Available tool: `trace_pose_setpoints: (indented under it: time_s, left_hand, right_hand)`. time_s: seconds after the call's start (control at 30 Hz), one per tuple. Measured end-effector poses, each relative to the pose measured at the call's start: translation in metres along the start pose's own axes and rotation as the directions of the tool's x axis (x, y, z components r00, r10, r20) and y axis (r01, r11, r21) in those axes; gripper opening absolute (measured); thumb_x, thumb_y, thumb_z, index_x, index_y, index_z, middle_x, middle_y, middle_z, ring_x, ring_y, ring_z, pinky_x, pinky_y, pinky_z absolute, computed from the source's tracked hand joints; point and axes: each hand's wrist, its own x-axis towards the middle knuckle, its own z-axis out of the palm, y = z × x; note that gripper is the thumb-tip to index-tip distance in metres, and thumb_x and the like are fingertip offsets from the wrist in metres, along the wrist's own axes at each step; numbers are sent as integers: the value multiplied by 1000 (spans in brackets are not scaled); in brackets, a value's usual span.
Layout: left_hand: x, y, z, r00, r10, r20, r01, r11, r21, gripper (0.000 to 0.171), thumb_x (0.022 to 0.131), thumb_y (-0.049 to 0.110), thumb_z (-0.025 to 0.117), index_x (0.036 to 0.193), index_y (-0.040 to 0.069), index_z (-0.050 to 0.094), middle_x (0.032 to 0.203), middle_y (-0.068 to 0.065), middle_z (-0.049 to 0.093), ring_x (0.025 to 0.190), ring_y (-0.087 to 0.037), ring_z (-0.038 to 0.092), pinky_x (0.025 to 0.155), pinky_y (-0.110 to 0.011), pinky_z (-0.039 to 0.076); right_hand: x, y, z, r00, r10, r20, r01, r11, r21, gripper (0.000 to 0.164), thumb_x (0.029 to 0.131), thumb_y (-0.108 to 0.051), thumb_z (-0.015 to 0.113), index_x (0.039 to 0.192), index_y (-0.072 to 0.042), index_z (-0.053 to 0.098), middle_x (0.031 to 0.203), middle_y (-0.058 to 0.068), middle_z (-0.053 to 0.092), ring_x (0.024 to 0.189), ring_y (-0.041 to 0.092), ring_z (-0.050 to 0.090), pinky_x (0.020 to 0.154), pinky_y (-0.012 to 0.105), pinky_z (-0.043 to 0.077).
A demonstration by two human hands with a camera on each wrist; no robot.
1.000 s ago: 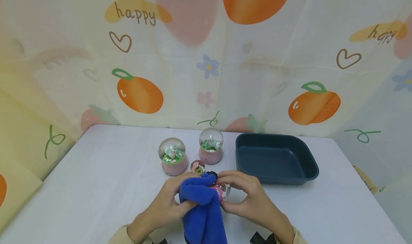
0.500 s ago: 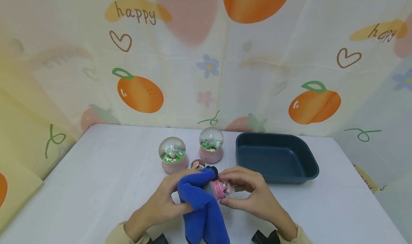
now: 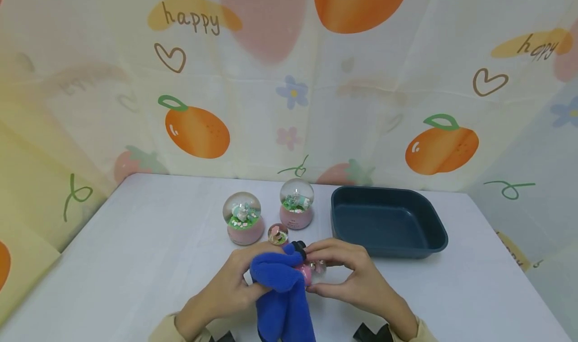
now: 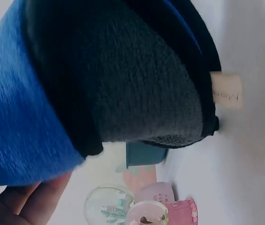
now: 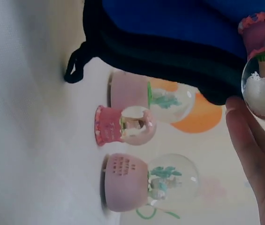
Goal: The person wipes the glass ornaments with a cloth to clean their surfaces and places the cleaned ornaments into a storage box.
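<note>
My left hand (image 3: 226, 284) grips a blue cloth (image 3: 284, 302), folded over with its loose end hanging down. The cloth's grey side (image 4: 141, 93) and black edging fill much of the left wrist view. Its fold lies against the pink base of a small snow globe (image 3: 307, 273), which is tipped on its side with the glass dome to the right. Fingers and thumb of my right hand (image 3: 361, 274) hold this globe around the dome. In the right wrist view the globe's dome (image 5: 260, 93) faces the camera, and the cloth covers part of its base.
Two larger snow globes with pink bases, one at left (image 3: 244, 226) and one farther back (image 3: 296, 214), stand beyond the hands. A second small snow globe (image 3: 277, 234) stands between them. A dark teal tray (image 3: 384, 224) sits at the back right.
The right hand and the small globe rise slightly, then come back down. Half a second ago more of the pink base and the cloth's grey side showed; now the blue fold covers more.
</note>
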Motion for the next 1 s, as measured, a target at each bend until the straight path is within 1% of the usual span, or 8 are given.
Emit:
trace_pose_setpoints:
  time_s: [0.17, 0.23, 0.37, 0.5, 0.63, 0.73, 0.8, 1.0]
  left_hand:
    - [-1, -1, -3, 1000, -6, -6, 6, 999, -36, 50, 76, -16, 64, 118, 9, 62, 112, -9, 70, 106, -16, 66, 98, -28, 51]
    - [-1, -1, -3, 1000, -16, 3, 16, 999, -46, 49, 78, -12, 68, 121, 9, 61, 115, -10, 69, 108, -16, 65, 98, -29, 51]
    - [-2, 0, -3, 997, -71, 43, 74, 994, -75, 55, 81, 0, 76, 131, 10, 55, 125, -11, 64, 115, -16, 61, 98, -30, 52]
    - [-2, 2, -1, 993, -100, 60, 104, 992, -72, 56, 84, 4, 75, 134, 11, 52, 128, -12, 62, 116, -16, 61, 97, -30, 53]
    - [-2, 2, -2, 997, -61, 37, 62, 997, -40, 50, 85, -4, 71, 130, 9, 56, 124, -12, 66, 117, -17, 62, 101, -30, 51]
    - [-2, 2, -3, 998, -48, 39, 50, 997, -54, 49, 84, -10, 67, 128, 9, 58, 122, -12, 68, 115, -17, 64, 102, -30, 50]
    - [-2, 3, -5, 997, -59, 46, 62, 995, -74, 49, 84, -13, 65, 127, 9, 59, 121, -12, 69, 115, -16, 64, 102, -30, 50]
    - [-1, 4, -5, 996, -72, 50, 76, 995, -68, 52, 83, -3, 73, 130, 10, 56, 123, -12, 67, 113, -16, 64, 99, -31, 52]
  right_hand:
    - [1, -1, -1, 1000, 4, 14, -4, 1000, -1, 44, 79, -5, 82, 120, -10, 68, 120, 11, 69, 111, 12, 65, 81, 30, 59]
    - [1, -1, -2, 1000, 18, 14, -18, 1000, 19, 44, 79, -4, 81, 121, -9, 67, 120, 12, 68, 111, 11, 65, 82, 30, 59]
    - [0, 0, -2, 999, 38, -5, -38, 998, 57, 47, 79, 0, 80, 123, -8, 65, 119, 11, 67, 108, 11, 65, 81, 29, 60]
    - [0, 0, -1, 999, 33, -16, -32, 996, 85, 48, 78, 3, 79, 123, -6, 65, 119, 12, 66, 104, 10, 65, 78, 28, 60]
    - [0, 0, -3, 999, 51, 9, -52, 993, 108, 48, 80, 3, 77, 125, -6, 64, 121, 13, 67, 106, 10, 66, 80, 29, 60]
    - [-1, -1, -5, 998, 57, 42, -61, 992, 113, 47, 83, 3, 75, 128, -4, 62, 124, 14, 66, 111, 9, 66, 84, 28, 59]
    - [-1, -2, -7, 997, 48, 61, -54, 993, 109, 48, 84, 3, 73, 129, -3, 61, 126, 16, 66, 114, 9, 65, 86, 28, 58]
    - [0, -2, -6, 997, 52, 53, -57, 993, 100, 47, 83, 1, 76, 127, -6, 62, 123, 13, 66, 111, 10, 64, 85, 28, 58]
